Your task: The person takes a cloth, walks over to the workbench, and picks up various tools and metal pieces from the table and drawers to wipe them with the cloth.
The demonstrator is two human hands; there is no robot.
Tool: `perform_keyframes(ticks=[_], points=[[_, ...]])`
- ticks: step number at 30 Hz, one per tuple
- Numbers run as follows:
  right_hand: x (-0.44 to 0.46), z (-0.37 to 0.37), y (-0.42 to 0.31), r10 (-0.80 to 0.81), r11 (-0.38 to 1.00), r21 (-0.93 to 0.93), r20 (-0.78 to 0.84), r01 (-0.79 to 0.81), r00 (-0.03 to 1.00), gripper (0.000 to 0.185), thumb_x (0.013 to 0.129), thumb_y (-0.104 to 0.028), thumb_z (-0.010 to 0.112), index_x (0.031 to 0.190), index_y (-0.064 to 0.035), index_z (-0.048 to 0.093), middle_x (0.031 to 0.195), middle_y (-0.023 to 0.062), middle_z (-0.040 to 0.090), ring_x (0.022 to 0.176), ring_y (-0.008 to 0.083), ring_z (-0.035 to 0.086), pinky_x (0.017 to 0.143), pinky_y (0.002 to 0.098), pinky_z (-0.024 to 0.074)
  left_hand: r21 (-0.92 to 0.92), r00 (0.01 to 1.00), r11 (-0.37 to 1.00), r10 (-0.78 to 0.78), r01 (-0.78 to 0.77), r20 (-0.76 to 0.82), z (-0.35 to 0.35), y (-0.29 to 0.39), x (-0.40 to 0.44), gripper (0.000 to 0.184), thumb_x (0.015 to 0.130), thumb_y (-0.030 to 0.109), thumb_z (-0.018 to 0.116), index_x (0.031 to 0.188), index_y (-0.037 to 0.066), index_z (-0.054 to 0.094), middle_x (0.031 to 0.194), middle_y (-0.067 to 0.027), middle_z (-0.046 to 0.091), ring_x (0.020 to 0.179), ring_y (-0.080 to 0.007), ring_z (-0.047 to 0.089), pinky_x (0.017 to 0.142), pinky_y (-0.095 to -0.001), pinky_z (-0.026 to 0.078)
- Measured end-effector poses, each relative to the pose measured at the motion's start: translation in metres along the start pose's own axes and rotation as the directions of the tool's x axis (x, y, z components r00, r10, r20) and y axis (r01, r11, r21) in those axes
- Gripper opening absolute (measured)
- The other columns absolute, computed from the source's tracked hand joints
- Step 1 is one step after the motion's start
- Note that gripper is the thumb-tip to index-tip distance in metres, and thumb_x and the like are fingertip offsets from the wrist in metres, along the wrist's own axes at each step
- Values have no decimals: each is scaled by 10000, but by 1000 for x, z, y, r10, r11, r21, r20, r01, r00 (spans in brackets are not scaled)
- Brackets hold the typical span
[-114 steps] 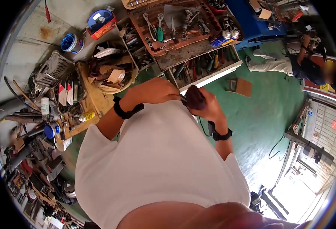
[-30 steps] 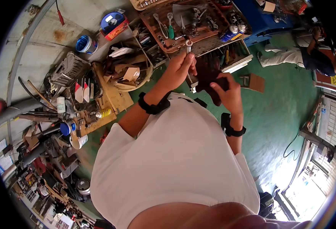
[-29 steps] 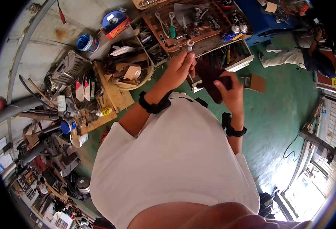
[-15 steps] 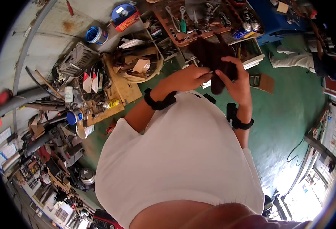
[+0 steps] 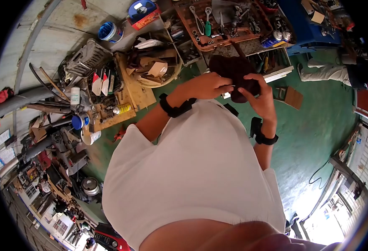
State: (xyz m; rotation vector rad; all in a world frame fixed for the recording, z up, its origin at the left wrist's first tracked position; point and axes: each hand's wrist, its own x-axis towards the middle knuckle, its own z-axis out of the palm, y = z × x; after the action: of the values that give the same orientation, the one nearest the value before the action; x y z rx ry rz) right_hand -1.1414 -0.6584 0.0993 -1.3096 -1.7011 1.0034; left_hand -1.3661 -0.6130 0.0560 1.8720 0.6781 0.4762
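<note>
A dark maroon cloth [image 5: 234,71] hangs bunched in front of my chest, near the front of the tool bench. My left hand [image 5: 211,86] is closed at the cloth's left side; a small shiny bit shows at its fingertips, too small to name. On the other side, my right hand [image 5: 260,95] grips the cloth between thumb and fingers. Part of the cloth is hidden behind both hands. Just beyond it lies a brown tool tray [image 5: 217,41] with sockets, a green-handled ratchet [image 5: 208,23] and other tools.
Spray cans [image 5: 278,37] stand right of the tray, above an open drawer [image 5: 278,67] of tools. To the left are a round bin [image 5: 173,71] with cardboard scraps and a cluttered wooden bench [image 5: 133,90]. An open cardboard box [image 5: 292,97] lies on the floor; another person's leg [image 5: 328,72] is beyond.
The view has shifted slightly, so the bench sits lower in it. My hands stay on the cloth, which now looks more bunched.
</note>
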Motion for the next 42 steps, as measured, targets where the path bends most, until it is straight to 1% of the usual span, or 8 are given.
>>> perform_keyframes(ticks=[3, 6, 10, 15, 32, 35, 38, 42], points=[[-3, -10, 7, 9, 996, -92, 36, -6, 999, 346, 808, 3, 766, 1113, -59, 617, 1030, 50, 650, 952, 133, 626, 833, 267, 503, 9, 991, 998, -55, 54, 120, -8, -4, -1, 330, 1008, 315, 540, 865, 29, 618, 615, -182, 554, 559, -355, 545, 550, -435, 403], [-9, -34, 32, 8, 994, -100, -350, -46, 937, 314, 829, 2, 750, 1107, -58, 617, 1031, 44, 629, 946, 137, 583, 873, 275, 475, 16, 988, 997, -82, 81, 128, -23, -10, -6, 301, 1011, 305, 538, 935, 39, 657, 705, -164, 623, 622, -320, 592, 592, -397, 446], [-31, -63, 59, 36, 999, 0, -575, -44, 817, 308, 870, -33, 731, 1147, -46, 598, 1076, 47, 615, 987, 152, 573, 897, 273, 461, -108, 921, 959, -282, 262, -270, -37, -69, -19, 333, 1032, 290, 475, 1080, 43, 692, 876, -121, 701, 732, -253, 643, 689, -372, 498], [-67, -47, 73, 240, 938, -101, -505, -332, 829, 301, 870, -67, 731, 1146, -50, 612, 1057, 70, 636, 972, 158, 586, 889, 287, 472, 387, 750, 655, -464, 649, -471, -73, -200, -24, 341, 996, 297, 494, 1137, 66, 702, 834, -184, 698, 784, -385, 667, 720, -460, 541], [-80, 1, 70, 576, 760, 18, -481, -649, 661, 297, 871, -126, 738, 1142, -81, 626, 832, 60, 646, 590, 109, 534, 544, 266, 460, 210, 559, 519, -739, 829, -377, -117, -329, 38, 298, 930, 199, 657, 1227, 170, 660, 943, -129, 700, 809, -281, 674, 720, -439, 573], [-77, 2, 78, 597, 740, -2, -459, -672, 659, 297, 882, -123, 731, 1155, -88, 619, 911, 52, 643, 672, 102, 565, 506, 253, 466, 236, 725, 737, -461, 634, -511, -104, -389, 27, 372, 869, 119, 713, 1227, 129, 611, 1146, -177, 631, 943, -309, 650, 810, -441, 551], [-67, 5, 80, 591, 746, -11, -450, -666, 669, 298, 880, -130, 733, 1153, -87, 620, 895, 51, 641, 662, 102, 564, 497, 256, 464, 408, 729, 649, -353, 643, -587, -108, -361, 23, 398, 831, 83, 739, 1194, 88, 576, 1276, -212, 540, 1036, -325, 616, 870, -439, 531], [-52, 13, 78, 604, 742, 4, -439, -671, 665, 301, 871, -133, 734, 1147, -81, 626, 838, 73, 656, 599, 117, 549, 554, 279, 472, 394, 650, 627, -244, 672, -720, -102, -377, 3, 405, 841, 124, 745, 1190, 53, 551, 1111, -198, 618, 961, -327, 641, 829, -450, 542]])
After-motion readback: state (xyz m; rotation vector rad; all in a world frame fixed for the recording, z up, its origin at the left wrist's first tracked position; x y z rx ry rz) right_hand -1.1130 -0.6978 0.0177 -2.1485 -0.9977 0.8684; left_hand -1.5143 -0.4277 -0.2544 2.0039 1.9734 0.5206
